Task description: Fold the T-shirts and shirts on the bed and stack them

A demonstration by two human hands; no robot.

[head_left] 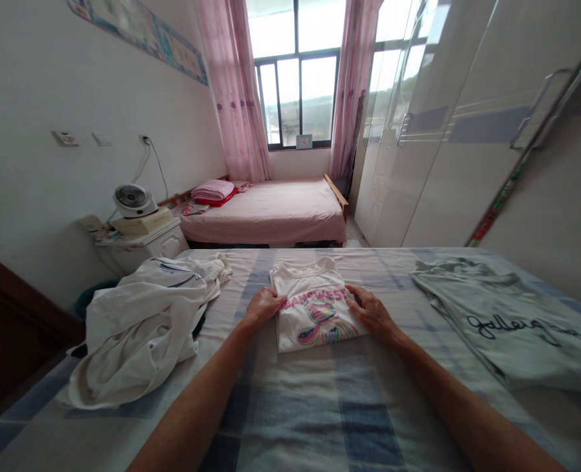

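Note:
A folded white T-shirt (314, 303) with a colourful print lies in the middle of the blue-and-white checked bed (310, 406). My left hand (264, 305) rests on its left edge, fingers curled over the fabric. My right hand (373, 309) lies on its right edge, fingers stretched flat on the cloth. Both forearms reach in from the bottom of the view.
A heap of white clothes (143, 321) lies on the bed's left. A grey T-shirt with black script (506, 321) is spread flat on the right. Beyond stand a pink bed (270, 210), a bedside cabinet with a small fan (131, 200), and glossy wardrobe doors (457, 131).

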